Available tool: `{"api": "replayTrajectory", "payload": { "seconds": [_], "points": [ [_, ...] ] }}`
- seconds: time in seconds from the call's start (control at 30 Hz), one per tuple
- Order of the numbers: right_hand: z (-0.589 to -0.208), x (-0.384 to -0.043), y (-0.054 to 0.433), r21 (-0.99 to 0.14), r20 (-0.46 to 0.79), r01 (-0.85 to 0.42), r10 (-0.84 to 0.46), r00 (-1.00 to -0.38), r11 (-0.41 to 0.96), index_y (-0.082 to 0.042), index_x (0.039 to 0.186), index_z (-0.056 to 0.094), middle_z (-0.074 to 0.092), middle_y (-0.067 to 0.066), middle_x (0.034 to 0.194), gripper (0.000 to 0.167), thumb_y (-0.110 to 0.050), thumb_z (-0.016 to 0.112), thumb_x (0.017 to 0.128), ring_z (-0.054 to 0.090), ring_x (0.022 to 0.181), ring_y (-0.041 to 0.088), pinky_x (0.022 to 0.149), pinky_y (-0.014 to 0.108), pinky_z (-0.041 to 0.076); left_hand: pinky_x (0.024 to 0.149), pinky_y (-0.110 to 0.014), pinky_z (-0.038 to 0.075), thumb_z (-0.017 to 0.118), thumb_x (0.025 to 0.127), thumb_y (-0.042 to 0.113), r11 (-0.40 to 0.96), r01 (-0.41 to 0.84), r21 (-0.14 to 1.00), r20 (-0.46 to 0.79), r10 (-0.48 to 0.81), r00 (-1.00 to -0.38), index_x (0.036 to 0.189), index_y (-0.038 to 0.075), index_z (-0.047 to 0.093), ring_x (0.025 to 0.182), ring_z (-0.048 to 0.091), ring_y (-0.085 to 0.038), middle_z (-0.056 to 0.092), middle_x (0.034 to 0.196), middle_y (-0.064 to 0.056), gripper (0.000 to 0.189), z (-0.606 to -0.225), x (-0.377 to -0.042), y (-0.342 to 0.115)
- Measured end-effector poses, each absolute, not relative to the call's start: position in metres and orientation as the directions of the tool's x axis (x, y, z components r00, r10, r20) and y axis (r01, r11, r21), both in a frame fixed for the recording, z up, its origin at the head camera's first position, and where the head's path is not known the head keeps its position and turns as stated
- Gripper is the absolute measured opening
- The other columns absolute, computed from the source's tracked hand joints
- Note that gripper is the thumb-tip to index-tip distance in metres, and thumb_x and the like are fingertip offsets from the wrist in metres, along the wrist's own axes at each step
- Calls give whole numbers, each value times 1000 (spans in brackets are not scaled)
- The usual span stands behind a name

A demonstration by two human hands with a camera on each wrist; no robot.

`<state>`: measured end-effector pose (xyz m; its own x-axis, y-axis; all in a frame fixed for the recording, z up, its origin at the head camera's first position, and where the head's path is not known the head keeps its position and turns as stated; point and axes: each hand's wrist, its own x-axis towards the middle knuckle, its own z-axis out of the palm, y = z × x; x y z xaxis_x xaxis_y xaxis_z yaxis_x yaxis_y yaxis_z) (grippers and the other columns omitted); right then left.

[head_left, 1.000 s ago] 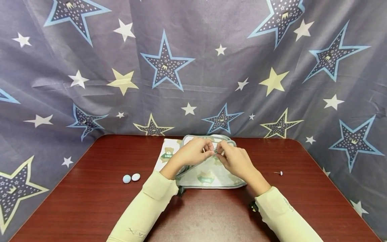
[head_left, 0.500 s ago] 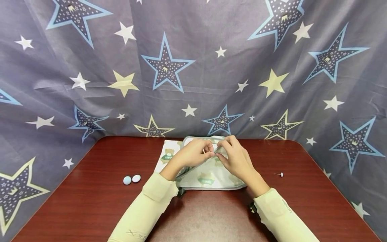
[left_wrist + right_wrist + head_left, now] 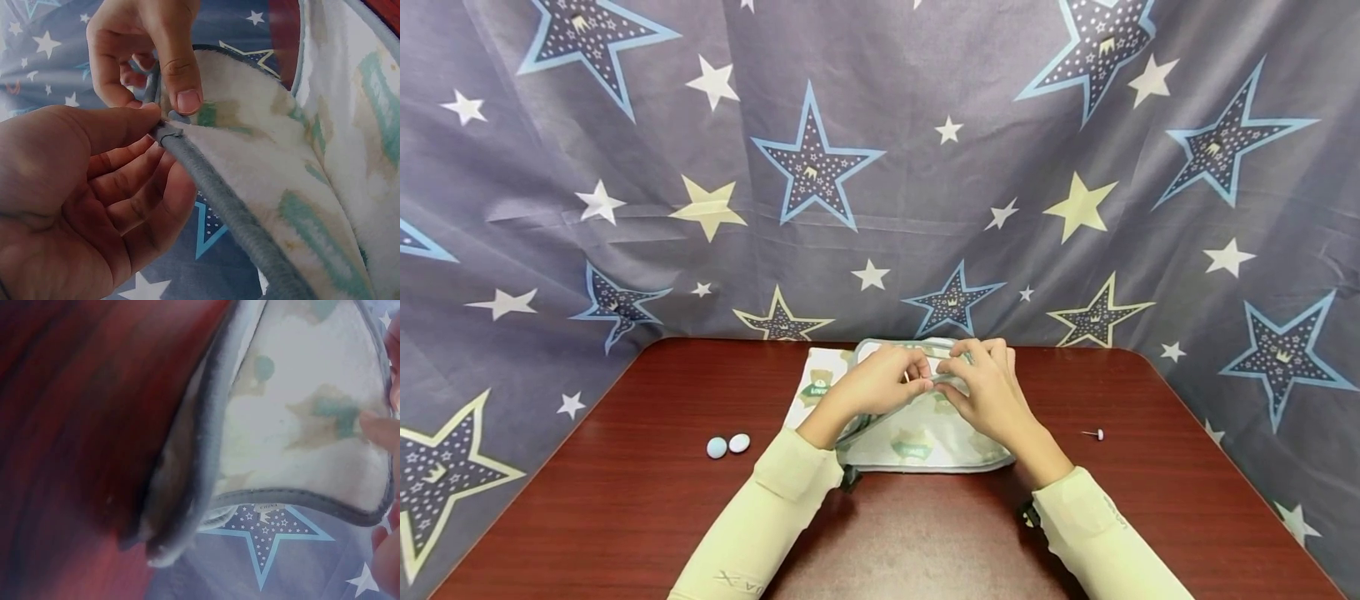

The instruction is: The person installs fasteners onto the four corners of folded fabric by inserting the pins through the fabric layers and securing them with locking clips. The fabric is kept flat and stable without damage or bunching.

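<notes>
A white plush cloth (image 3: 913, 437) with a bear print and grey-blue bound edge lies partly folded at the back of the table, its near part lifted. My left hand (image 3: 887, 379) pinches the bound edge between thumb and fingers; in the left wrist view the grey binding (image 3: 212, 187) runs down from that grip. Facing it, my right hand (image 3: 992, 392) holds the same edge, thumb in front and fingers curved behind. A small grey-blue piece (image 3: 178, 117) shows under the right thumb. In the right wrist view the cloth (image 3: 300, 381) hangs in a fold.
On the dark red table (image 3: 662, 517), a light blue round cap (image 3: 717, 447) and a white round cap (image 3: 740, 442) lie at the left. A white-headed pin (image 3: 1099, 434) lies at the right. A star-patterned curtain (image 3: 880, 167) rises behind the table.
My right hand's fingers have spread and lifted a little at the cloth's edge. The left hand keeps its pinch in the same place.
</notes>
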<state>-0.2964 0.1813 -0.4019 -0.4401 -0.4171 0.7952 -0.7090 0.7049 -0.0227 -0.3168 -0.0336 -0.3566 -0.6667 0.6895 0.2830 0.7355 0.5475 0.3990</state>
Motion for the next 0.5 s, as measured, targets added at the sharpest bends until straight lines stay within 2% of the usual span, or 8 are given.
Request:
{"api": "replayTrajectory", "payload": {
  "seconds": [0.17,0.3,0.5],
  "points": [
    [-402,-297,182,-45,770,-745,-452,-450,666,-14,96,72,68,1,100,23,-17,87,79,56,89,27,76,44,41,69,-25,50,71,98,19,543,740,397,285,693,-662,93,15,68,72,60,-5,67,80,7,7,-358,-317,-34],
    [-401,-295,182,-77,755,-767,-465,-461,637,-11,97,73,74,0,95,20,-12,85,81,66,91,22,81,41,51,69,-26,50,71,97,19,543,736,404,284,690,-665,92,16,68,72,60,-6,67,80,7,7,-358,-316,-34],
    [-398,-292,183,-118,730,-765,-467,-499,633,-11,97,74,74,-1,93,15,-12,83,85,68,92,19,83,38,54,69,-26,49,72,97,20,550,735,397,283,688,-668,92,16,68,71,60,-5,67,79,8,7,-357,-316,-34]
  ]
}}
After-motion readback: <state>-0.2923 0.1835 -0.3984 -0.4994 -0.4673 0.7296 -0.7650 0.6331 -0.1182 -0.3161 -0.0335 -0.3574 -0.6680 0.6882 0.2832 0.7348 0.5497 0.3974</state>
